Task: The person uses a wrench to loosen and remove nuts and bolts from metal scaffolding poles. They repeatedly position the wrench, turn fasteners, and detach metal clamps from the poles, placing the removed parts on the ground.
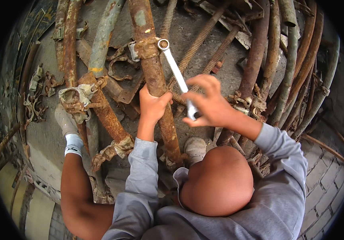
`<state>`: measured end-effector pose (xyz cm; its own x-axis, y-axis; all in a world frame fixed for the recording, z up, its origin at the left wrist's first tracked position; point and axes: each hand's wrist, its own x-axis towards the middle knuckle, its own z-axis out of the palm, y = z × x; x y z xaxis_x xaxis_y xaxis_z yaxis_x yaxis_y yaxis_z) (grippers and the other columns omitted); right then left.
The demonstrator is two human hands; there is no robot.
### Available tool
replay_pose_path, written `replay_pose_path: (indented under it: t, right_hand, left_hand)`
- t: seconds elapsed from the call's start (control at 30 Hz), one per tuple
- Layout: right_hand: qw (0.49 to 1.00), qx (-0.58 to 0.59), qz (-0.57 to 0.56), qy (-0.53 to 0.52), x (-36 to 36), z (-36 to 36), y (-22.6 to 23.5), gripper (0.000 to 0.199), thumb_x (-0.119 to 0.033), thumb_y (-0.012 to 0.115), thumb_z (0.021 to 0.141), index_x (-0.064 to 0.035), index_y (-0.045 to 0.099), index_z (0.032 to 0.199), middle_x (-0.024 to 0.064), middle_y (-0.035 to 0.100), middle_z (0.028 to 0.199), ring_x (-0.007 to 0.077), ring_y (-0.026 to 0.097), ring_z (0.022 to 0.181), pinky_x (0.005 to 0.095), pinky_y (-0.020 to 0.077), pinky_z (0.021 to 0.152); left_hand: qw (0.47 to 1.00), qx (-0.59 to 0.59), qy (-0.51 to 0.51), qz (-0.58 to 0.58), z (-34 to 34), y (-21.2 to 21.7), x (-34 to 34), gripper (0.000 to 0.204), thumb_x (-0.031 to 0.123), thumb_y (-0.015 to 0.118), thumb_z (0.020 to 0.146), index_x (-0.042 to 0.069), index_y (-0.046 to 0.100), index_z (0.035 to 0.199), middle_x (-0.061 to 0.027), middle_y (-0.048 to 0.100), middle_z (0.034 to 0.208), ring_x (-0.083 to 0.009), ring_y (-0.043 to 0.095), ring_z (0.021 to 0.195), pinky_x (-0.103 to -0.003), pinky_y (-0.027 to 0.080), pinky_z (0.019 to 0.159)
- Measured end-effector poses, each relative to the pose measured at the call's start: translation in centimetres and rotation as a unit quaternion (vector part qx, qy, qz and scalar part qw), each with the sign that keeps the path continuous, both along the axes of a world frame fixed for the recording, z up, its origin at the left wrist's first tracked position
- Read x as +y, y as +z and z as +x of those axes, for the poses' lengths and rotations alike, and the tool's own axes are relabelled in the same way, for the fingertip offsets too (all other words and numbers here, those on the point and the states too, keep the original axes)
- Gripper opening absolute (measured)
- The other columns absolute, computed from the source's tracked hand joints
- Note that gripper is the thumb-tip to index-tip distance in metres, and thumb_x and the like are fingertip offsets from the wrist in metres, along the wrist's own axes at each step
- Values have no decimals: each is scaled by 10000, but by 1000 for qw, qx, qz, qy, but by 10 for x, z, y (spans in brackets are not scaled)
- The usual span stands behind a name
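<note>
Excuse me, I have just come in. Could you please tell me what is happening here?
A person's left hand grips a rusty pipe, just below a rusty clamp fitted around it. A wrench has its ring end over a bolt at the clamp's side. The right hand, blurred, is at the wrench's other end; whether it grips firmly is unclear. More pipes lie around.

This looks like a scaffolding yard or repair area: rusty scaffold tubes (256, 52) lie crowded over rough grey ground (52, 144), with corroded couplers (84, 96) clamped on or scattered among them, and long threaded rods (202, 36). A ring-ended wrench (176, 74) on a coupler bolt (163, 44) shows hands-on work; grey blockwork (324, 192) borders it.
</note>
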<state>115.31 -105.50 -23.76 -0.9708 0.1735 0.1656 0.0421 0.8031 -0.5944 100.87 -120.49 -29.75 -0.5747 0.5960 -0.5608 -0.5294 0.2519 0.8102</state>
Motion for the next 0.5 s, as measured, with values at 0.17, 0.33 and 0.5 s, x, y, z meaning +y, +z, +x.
replay_pose_path:
  t: [0.17,0.33,0.5]
  right_hand:
    - [857,-216,-409,-228,47,24,18,464,-93,718,942,-38,562,1376,127,673,1060,184,701,844,349,618,753]
    - [939,10,-207,-273,152,-67,-11,333,-66,572,1016,-5,535,1341,134,650,1106,210,701,911,317,625,794]
    - [966,74,-107,-221,116,-232,-4,202,-193,592,978,-64,599,1133,90,635,931,216,670,791,340,576,734]
  left_hand:
    - [1000,-8,3,-14,-2,-5,-5,200,-58,676,816,-35,577,989,-98,668,857,-190,646,630,-341,528,563]
    - [999,15,1,-35,-1,-4,-3,192,-32,688,821,-37,579,978,-91,666,821,-194,647,621,-342,520,567]
    - [999,4,-26,-18,0,3,8,195,-33,674,797,-34,585,971,-85,667,817,-187,643,615,-347,521,574]
